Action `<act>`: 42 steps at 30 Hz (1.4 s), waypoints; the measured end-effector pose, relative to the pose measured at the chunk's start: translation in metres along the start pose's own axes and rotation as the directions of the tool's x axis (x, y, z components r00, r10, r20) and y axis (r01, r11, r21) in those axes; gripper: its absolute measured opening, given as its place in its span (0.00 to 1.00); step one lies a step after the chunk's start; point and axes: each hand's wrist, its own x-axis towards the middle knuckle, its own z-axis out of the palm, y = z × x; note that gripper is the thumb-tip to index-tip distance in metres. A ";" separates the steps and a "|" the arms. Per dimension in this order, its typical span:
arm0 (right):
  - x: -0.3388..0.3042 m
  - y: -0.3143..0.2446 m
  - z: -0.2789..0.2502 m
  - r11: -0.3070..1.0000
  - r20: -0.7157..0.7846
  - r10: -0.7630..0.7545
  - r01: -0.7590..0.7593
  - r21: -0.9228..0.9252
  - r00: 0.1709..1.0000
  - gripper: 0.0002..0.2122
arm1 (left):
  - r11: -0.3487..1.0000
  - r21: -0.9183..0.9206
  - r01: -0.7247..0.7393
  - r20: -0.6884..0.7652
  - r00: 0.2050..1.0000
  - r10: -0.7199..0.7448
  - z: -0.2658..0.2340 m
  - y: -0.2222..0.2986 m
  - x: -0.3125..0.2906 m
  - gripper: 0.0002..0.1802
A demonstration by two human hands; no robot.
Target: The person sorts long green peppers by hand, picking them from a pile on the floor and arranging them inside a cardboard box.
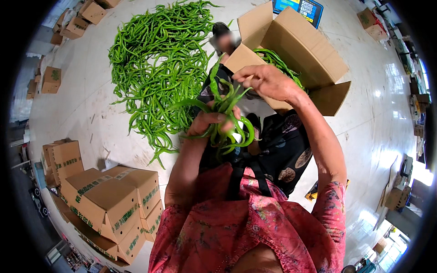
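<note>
A loose bunch of long green chili peppers [225, 105] is gripped in my left hand [208, 122], its fingers wrapped round the middle. Several peppers curl down below the grip and others point up and outward. Just above and to the right, my right hand [269, 81] has its thumb and fingers drawn together in a pinch close to the pepper tips. Whether anything sits in that pinch is too small to make out. Beyond the right hand stands an open cardboard box [314, 43] with green chili peppers [277, 61] inside, partly hidden by the hand and a flap.
A wide heap of green chili peppers [157, 68] is spread over the pale floor at the left. Closed cardboard boxes [102, 200] are stacked at the lower left. Behind the open box lies a blue device with a keypad [306, 10]. More boxes [51, 79] stand farther off.
</note>
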 end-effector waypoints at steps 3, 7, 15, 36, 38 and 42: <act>0.008 0.017 0.023 0.971 0.052 -0.149 0.156 -0.182 0.987 0.19 | 0.999 -0.038 -0.010 0.018 1.000 0.011 0.003 -0.004 0.002 0.24; 0.022 0.021 0.032 0.937 0.083 -0.214 0.229 -0.263 0.973 0.12 | 0.998 -0.057 -0.013 0.025 1.000 0.015 -0.002 -0.002 -0.002 0.25; 0.007 -0.017 -0.008 0.889 -0.055 0.247 -0.204 0.409 0.967 0.14 | 0.995 -0.039 -0.089 -0.023 0.996 0.088 -0.005 0.001 -0.010 0.23; -0.069 0.083 -0.122 0.506 -0.415 0.151 -0.431 -0.747 0.897 0.16 | 0.999 -0.048 -0.022 0.018 1.000 0.023 0.012 0.005 0.003 0.20; -0.062 0.075 -0.098 0.748 -0.363 0.158 -0.351 -0.563 0.918 0.15 | 0.999 -0.038 -0.009 -0.011 1.000 0.008 0.010 0.004 -0.001 0.19; -0.034 0.025 -0.047 0.972 -0.186 0.159 -0.187 -0.144 0.970 0.16 | 1.000 -0.009 0.014 0.015 1.000 -0.014 0.012 0.006 0.000 0.20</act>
